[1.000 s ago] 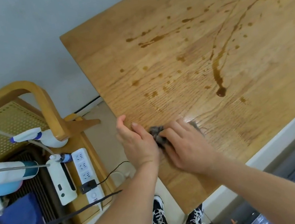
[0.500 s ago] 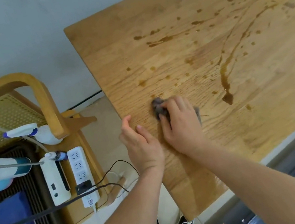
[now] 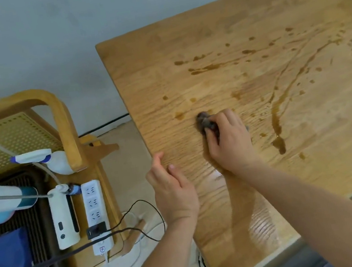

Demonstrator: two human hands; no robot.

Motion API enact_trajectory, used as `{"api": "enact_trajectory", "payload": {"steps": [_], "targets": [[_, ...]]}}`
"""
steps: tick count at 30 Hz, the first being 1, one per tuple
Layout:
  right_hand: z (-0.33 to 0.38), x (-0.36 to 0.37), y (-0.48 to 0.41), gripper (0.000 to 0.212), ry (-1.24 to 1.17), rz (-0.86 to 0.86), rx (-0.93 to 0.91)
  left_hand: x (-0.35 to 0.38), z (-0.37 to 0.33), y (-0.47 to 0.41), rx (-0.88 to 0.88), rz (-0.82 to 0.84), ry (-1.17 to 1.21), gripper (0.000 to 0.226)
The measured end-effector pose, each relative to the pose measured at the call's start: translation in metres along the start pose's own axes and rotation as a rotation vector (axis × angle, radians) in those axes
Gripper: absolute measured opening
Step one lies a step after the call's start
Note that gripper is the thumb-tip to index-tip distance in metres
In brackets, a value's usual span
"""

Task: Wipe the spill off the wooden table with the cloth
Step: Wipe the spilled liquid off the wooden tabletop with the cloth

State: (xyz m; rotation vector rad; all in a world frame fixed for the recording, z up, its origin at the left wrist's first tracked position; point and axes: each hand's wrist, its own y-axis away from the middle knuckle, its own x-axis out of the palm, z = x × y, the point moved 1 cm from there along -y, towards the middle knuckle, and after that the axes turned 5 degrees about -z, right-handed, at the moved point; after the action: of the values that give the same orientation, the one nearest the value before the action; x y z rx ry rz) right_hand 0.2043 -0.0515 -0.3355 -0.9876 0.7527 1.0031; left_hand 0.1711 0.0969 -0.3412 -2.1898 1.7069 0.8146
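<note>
While bearing down on the wooden table (image 3: 319, 190), grips the dark cloth (image 3: 206, 123) in the right hand (image 3: 230, 141), fingers curled round the wad, with only its far end showing past the knuckles. Rests the left hand (image 3: 173, 192) at the table's left edge, near the right wrist, fingers loosely bent and holding nothing, not touching the cloth. Has the cloth toward the left side of the top, among the smallest drops: one amber drop (image 3: 179, 115) just to its left, another a little beyond. Finds the bulk of the spill (image 3: 276, 123) to the right of the cloth, apart from it: a long brown streak ending in a pool on the near side, running away from the person and then bending toward the far right corner. Beyond the cloth, well apart, shows a band of splashes (image 3: 210, 67) lying across the top from left to right. Puts the right hand clearly nearer the streak than the left, with bare wood between. Judging from this, calls for a sweep rightward to meet the streak side-on, then a pass along its length away from the body; probably leaves the left hand to brace at the edge. Looks early in the job, most of the liquid not yet touched.
</note>
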Motion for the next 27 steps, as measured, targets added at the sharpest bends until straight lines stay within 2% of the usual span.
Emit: {"api": "enact_trajectory", "payload": {"steps": [2, 8, 12, 14, 16, 17, 20, 21, 25, 27], "targets": [[-0.007, 0.004, -0.011, 0.022, 0.019, -0.078, 0.127, 0.001, -0.002, -0.001, -0.007, 0.0, -0.026, 0.034], [-0.004, -0.004, -0.003, 0.02, -0.009, -0.045, 0.089, -0.002, -0.005, 0.003, -0.026, 0.053, -0.097, 0.035], [0.009, -0.019, 0.045, 0.018, -0.136, 0.165, -0.165, 0.001, -0.02, -0.017, 0.042, 0.033, -0.208, 0.045], [0.003, -0.028, 0.063, 0.018, -0.195, 0.284, -0.301, 0.008, -0.034, -0.039, -0.003, 0.006, -0.242, 0.05], [-0.007, -0.029, 0.052, 0.017, -0.19, 0.326, -0.416, 0.014, -0.042, -0.054, -0.077, -0.015, -0.273, 0.052], [-0.011, -0.026, 0.04, 0.016, -0.174, 0.307, -0.396, 0.016, -0.045, -0.058, -0.086, -0.023, -0.289, 0.052], [-0.01, -0.014, 0.012, 0.017, -0.142, 0.152, -0.147, 0.017, -0.042, -0.057, -0.079, -0.057, -0.286, 0.051], [-0.006, -0.012, 0.014, 0.017, -0.15, 0.147, -0.141, 0.016, -0.041, -0.055, -0.089, -0.073, -0.274, 0.052], [-0.013, -0.02, 0.033, 0.016, -0.282, 0.316, -0.514, 0.017, -0.041, -0.054, -0.194, -0.108, -0.226, 0.052], [-0.019, -0.014, 0.011, 0.019, -0.297, 0.325, -0.6, 0.019, -0.04, -0.059, -0.209, -0.112, -0.244, 0.047]]}}
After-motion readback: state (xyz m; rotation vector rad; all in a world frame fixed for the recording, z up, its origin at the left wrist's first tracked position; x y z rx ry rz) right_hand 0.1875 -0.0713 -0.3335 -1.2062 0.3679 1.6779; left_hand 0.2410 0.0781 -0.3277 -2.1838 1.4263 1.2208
